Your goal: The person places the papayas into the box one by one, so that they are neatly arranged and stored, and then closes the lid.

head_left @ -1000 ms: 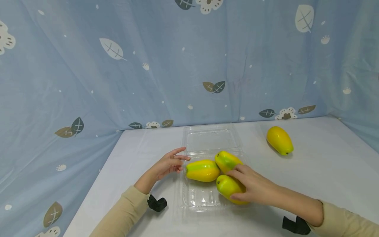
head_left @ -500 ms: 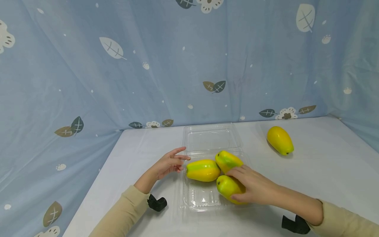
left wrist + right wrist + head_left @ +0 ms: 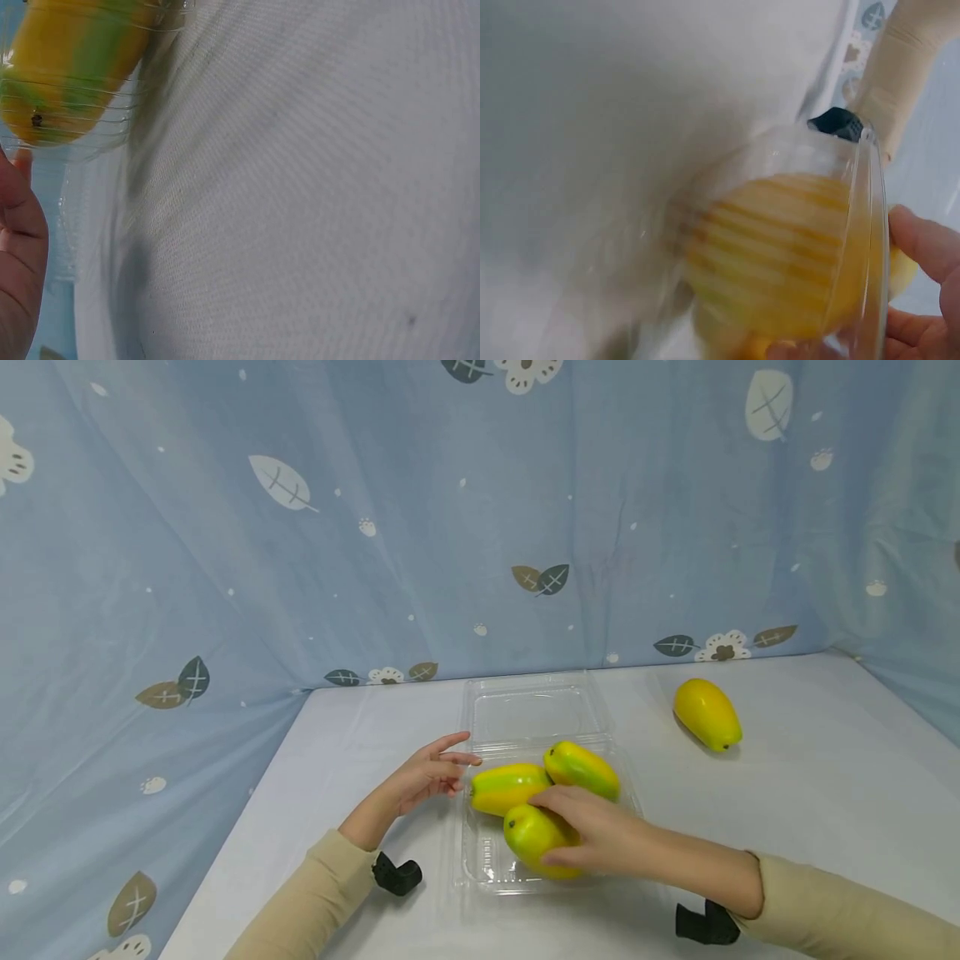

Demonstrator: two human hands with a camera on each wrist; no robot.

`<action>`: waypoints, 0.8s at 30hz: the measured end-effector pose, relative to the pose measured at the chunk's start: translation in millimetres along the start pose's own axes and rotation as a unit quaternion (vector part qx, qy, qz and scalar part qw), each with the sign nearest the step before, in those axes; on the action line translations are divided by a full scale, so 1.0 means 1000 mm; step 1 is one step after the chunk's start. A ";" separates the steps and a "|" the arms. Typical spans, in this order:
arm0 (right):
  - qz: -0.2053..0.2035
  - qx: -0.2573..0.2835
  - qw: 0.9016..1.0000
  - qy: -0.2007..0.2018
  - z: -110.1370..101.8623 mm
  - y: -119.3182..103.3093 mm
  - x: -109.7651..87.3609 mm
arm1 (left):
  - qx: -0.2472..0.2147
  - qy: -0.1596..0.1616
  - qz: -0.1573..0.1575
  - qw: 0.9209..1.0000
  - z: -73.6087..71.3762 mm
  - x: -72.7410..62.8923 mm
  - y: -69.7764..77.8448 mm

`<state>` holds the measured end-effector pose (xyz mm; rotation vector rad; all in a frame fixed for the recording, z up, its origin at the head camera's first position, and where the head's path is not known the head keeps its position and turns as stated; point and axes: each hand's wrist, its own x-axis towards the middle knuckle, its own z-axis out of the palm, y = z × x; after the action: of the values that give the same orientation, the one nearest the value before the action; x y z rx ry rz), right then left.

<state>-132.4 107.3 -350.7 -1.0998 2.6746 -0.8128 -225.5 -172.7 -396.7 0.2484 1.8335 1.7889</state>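
My right hand (image 3: pixel 600 833) grips a yellow-green papaya (image 3: pixel 534 839) over the front part of a clear plastic clamshell box (image 3: pixel 480 885). Two more papayas are in the box: one lies crosswise at the left (image 3: pixel 504 787), partly hidden by the gripped fruit, and the other at the back right (image 3: pixel 582 768). In the right wrist view, the gripped papaya (image 3: pixel 772 255) shows blurred through the box wall, with thumb and fingers at its side. My left hand (image 3: pixel 423 778) is at the box's left edge, fingers loosely extended, holding nothing.
The box's lid (image 3: pixel 536 710) lies folded back flat toward the curtain. Another papaya (image 3: pixel 707 714) rests on the white tabletop (image 3: pixel 817 777) at the back right. A blue patterned curtain (image 3: pixel 420 527) hangs behind the table. Black straps with mounts (image 3: pixel 397 875) sit at both wrists.
My right hand has moved left, bringing the front papaya from the right side of the box toward its middle. The back-right papaya now shows fully. My left hand stays put.
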 end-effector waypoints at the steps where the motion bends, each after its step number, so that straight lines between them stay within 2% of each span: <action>1: 0.002 0.005 1.000 -0.003 0.002 -0.002 0.002 | 0.000 0.000 0.000 1.000 0.000 0.000 0.000; 8: 0.033 0.023 0.999 -0.024 0.008 -0.014 0.015 | 0.000 -0.002 -0.001 1.000 -0.001 0.000 -0.001; 13: 0.035 0.008 0.999 -0.025 0.014 -0.022 0.022 | 0.002 0.004 -0.003 1.000 0.000 -0.001 0.000; 24: -0.022 -0.034 0.999 -0.035 0.029 -0.025 0.027 | 0.001 0.000 0.001 1.000 -0.001 -0.001 -0.001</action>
<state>-127.5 61.7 -360.0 -1.1845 2.6478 -0.6816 -224.8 -174.0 -397.3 0.2514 1.8369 1.7879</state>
